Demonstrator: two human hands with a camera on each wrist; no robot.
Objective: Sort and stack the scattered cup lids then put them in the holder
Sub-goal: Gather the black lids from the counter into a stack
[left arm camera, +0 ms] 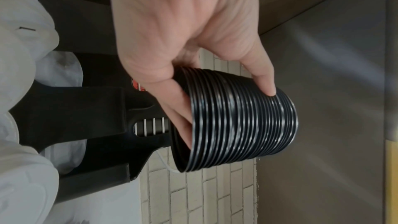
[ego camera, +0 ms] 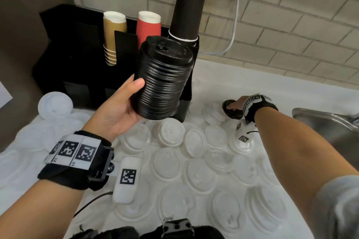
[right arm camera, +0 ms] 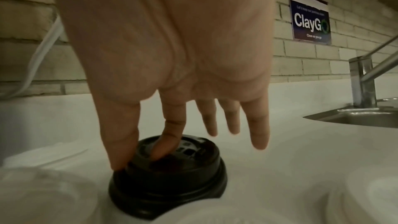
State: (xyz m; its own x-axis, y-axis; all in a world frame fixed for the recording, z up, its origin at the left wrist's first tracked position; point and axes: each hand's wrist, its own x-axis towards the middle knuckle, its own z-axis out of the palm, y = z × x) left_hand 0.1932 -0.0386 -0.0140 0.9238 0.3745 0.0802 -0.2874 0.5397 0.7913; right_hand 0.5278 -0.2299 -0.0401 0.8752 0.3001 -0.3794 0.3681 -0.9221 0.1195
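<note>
- Left hand (ego camera: 114,110): curled round a tall stack of black lids (ego camera: 163,79), thumb on one side, fingers on the other; stack held clear of the surface, tilted, just in front of the black holder (ego camera: 64,60).
- Right hand (right arm camera: 172,57): thumb and forefinger pinch a loose black lid (right arm camera: 168,175) by its raised dome; remaining fingers straight and spread beyond it. In the wrist view it may be two nested lids; cannot tell.
- Loose black lid: sits on the white surface (ego camera: 252,83) directly under the right hand, dome up, well to the right of the held stack.
- White lids (ego camera: 171,134): scattered flat below and between both hands, many overlapping; not yet sorted.
- Step in hand, as judged: lift the black lid and seat it on the stack.
- Handling advice: lift straight up so neighbouring white lids stay put; keep it dome up, matching the stack; level the stack in the left hand before pressing the lid down; press evenly on the rim so it nests.
- Risk: the tilted stack may fan or slip if the left hand's grip eases.
</note>
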